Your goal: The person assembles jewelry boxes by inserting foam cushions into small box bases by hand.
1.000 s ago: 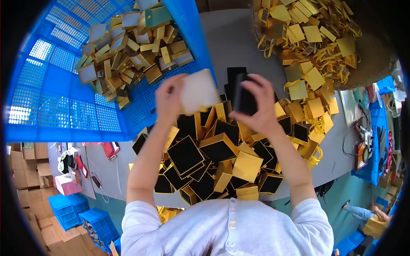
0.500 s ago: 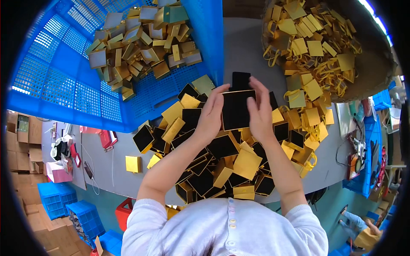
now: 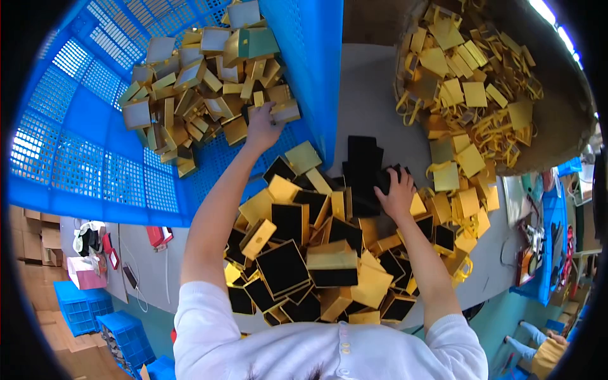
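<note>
My left hand (image 3: 265, 126) reaches into the blue crate (image 3: 237, 218), its fingers at a small gold box at the right edge of the gold boxes (image 3: 218, 104) there. Whether it grips that box is hard to tell. My right hand (image 3: 398, 193) is over black pads (image 3: 364, 161) on the grey table, its fingers curled on a black piece (image 3: 384, 180). Between my forearms lies a heap of gold boxes with black insides (image 3: 282, 269). A gold box (image 3: 332, 263) rests on top, near the heap's middle.
A brown container (image 3: 560, 120) at the upper right holds gold pieces with yellow ribbons (image 3: 475, 95), which spill onto the table. Red items and a pink box (image 3: 87, 272) lie at the left. Blue crates (image 3: 126, 335) stand below. A person (image 3: 548, 354) is at the lower right.
The black-faced gold box has left my two hands. My left hand has moved up and left into the crate, and my right hand down onto the black pads. A gold box now tops the heap.
</note>
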`<state>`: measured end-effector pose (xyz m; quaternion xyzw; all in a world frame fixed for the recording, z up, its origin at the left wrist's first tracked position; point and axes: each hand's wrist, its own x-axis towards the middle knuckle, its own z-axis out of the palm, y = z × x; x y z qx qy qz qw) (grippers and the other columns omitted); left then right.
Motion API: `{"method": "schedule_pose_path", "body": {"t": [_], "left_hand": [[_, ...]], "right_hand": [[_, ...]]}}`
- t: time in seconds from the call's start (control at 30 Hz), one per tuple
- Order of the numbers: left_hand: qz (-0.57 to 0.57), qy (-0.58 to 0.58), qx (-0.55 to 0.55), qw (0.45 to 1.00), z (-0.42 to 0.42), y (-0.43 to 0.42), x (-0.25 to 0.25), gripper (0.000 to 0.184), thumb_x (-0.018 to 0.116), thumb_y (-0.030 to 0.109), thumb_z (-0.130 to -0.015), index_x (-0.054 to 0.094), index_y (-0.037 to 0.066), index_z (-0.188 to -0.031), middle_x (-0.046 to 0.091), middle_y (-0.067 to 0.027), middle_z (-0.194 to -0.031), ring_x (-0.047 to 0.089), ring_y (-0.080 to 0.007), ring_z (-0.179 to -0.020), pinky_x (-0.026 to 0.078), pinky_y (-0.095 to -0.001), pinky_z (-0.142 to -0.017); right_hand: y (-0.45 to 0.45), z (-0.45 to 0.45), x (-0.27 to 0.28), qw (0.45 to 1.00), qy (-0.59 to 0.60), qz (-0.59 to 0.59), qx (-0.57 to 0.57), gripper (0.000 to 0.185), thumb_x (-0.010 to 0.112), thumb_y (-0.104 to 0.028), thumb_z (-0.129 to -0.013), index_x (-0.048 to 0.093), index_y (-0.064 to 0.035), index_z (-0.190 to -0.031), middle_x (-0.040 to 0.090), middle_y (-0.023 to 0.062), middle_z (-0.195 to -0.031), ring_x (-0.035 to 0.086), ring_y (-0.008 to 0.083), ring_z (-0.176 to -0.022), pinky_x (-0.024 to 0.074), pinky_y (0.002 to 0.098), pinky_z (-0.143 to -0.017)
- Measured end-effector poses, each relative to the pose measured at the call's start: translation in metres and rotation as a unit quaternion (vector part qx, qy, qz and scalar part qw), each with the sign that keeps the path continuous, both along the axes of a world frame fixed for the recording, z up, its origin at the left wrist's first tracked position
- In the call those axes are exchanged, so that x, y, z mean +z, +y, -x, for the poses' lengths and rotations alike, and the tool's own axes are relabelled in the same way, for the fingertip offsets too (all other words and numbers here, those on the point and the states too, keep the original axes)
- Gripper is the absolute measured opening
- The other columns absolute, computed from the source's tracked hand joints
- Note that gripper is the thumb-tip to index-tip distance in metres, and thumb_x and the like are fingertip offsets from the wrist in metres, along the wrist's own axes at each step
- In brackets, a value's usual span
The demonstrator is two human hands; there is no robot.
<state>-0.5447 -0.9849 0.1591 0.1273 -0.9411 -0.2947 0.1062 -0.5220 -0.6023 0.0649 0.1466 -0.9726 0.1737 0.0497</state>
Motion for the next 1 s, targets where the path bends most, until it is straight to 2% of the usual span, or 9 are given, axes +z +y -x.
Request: {"method": "schedule_pose_path", "body": {"t": [0.23, 0.3, 0.43, 0.5, 0.6, 0.67, 0.87, 0.93, 1.0], "left_hand": [[0.390, 0.056, 0.005, 0.919, 0.088, -0.032, -0.103, 0.064, 0.061, 0.007, -0.078, 0.037, 0.005, -0.137, 0.050, -0.0228, -0.128, 0.054, -0.0395, -0.112, 0.048, -0.0432, -0.090], [0.216, -0.232, -0.034, 0.948, 0.092, -0.026, -0.099, 0.063, 0.057, 0.007, -0.078, 0.034, 0.007, -0.137, 0.061, -0.0218, -0.113, 0.060, -0.0404, -0.101, 0.051, -0.0467, -0.084], [0.086, -0.113, -0.035, 0.989, 0.017, -0.013, -0.079, 0.062, 0.048, 0.001, -0.081, 0.031, 0.010, -0.140, 0.064, -0.0233, -0.105, 0.064, -0.0401, -0.091, 0.052, -0.0489, -0.078], [-0.258, -0.116, 0.072, 0.957, -0.031, 0.011, -0.015, 0.067, 0.043, -0.003, -0.082, 0.025, 0.012, -0.144, 0.059, -0.0248, -0.116, 0.064, -0.0404, -0.091, 0.052, -0.0508, -0.077], [-0.308, -0.067, 0.028, 0.948, -0.099, 0.062, 0.055, 0.069, 0.040, -0.006, -0.083, 0.021, 0.013, -0.147, 0.048, -0.0223, -0.131, 0.057, -0.0358, -0.109, 0.048, -0.0451, -0.091], [-0.291, 0.020, -0.129, 0.948, -0.128, 0.087, 0.070, 0.057, 0.043, 0.004, -0.091, 0.027, 0.012, -0.145, 0.036, -0.0107, -0.141, 0.042, -0.0251, -0.124, 0.036, -0.0354, -0.103], [-0.423, 0.045, -0.079, 0.902, -0.170, 0.143, 0.070, 0.043, 0.028, 0.031, -0.103, 0.032, 0.010, -0.140, 0.036, -0.0111, -0.141, 0.030, -0.0222, -0.134, 0.019, -0.0336, -0.111], [-0.469, 0.057, -0.077, 0.878, -0.178, 0.158, 0.072, 0.042, 0.039, 0.024, -0.100, 0.033, 0.010, -0.139, 0.037, -0.0126, -0.139, 0.027, -0.0218, -0.135, 0.018, -0.0346, -0.112], [-0.349, 0.070, -0.084, 0.931, -0.184, 0.173, 0.093, 0.053, 0.056, 0.016, -0.091, 0.033, 0.009, -0.138, 0.038, -0.0130, -0.137, 0.033, -0.0227, -0.132, 0.024, -0.0351, -0.110]], "right_hand": [[0.019, 0.007, -0.016, 0.997, 0.026, 0.068, 0.039, 0.057, 0.064, -0.033, -0.083, 0.044, -0.0228, -0.135, 0.038, 0.0223, -0.136, 0.036, 0.0445, -0.121, 0.0304, 0.0553, -0.100], [0.024, 0.005, -0.013, 0.997, -0.005, 0.074, 0.004, 0.053, 0.060, -0.033, -0.085, 0.045, -0.0217, -0.135, 0.040, 0.0215, -0.134, 0.037, 0.0428, -0.121, 0.0302, 0.0525, -0.101], [0.022, 0.000, 0.014, 0.985, -0.012, 0.171, 0.028, 0.050, 0.059, -0.030, -0.085, 0.049, -0.0170, -0.132, 0.043, 0.0194, -0.132, 0.038, 0.0370, -0.121, 0.0288, 0.0487, -0.102], [-0.004, -0.013, 0.047, 0.969, 0.004, 0.238, 0.064, 0.050, 0.060, -0.028, -0.083, 0.049, -0.0152, -0.131, 0.043, 0.0190, -0.132, 0.038, 0.0369, -0.121, 0.0287, 0.0483, -0.103], [-0.051, -0.037, 0.121, 0.926, 0.071, 0.324, 0.181, 0.051, 0.063, -0.023, -0.079, 0.052, -0.0117, -0.127, 0.043, 0.0180, -0.132, 0.039, 0.0363, -0.121, 0.0276, 0.0480, -0.103], [-0.072, -0.055, 0.158, 0.911, 0.110, 0.286, 0.277, 0.048, 0.065, -0.024, -0.077, 0.054, -0.0124, -0.123, 0.043, 0.0172, -0.133, 0.038, 0.0359, -0.122, 0.0265, 0.0488, -0.104], [-0.083, -0.089, 0.156, 0.894, 0.103, 0.193, 0.392, 0.052, 0.060, -0.037, -0.083, 0.049, -0.0067, -0.125, 0.036, 0.0191, -0.139, 0.029, 0.0412, -0.131, 0.0157, 0.0522, -0.110], [-0.073, -0.092, 0.155, 0.889, 0.081, 0.327, 0.309, 0.059, 0.051, -0.043, -0.088, 0.041, -0.0053, -0.132, 0.029, 0.0211, -0.145, 0.022, 0.0428, -0.136, 0.0094, 0.0534, -0.111], [-0.065, -0.099, 0.159, 0.902, 0.077, 0.303, 0.300, 0.064, 0.045, -0.047, -0.090, 0.032, -0.0064, -0.138, 0.023, 0.0217, -0.148, 0.018, 0.0425, -0.138, 0.0080, 0.0532, -0.112]]}}
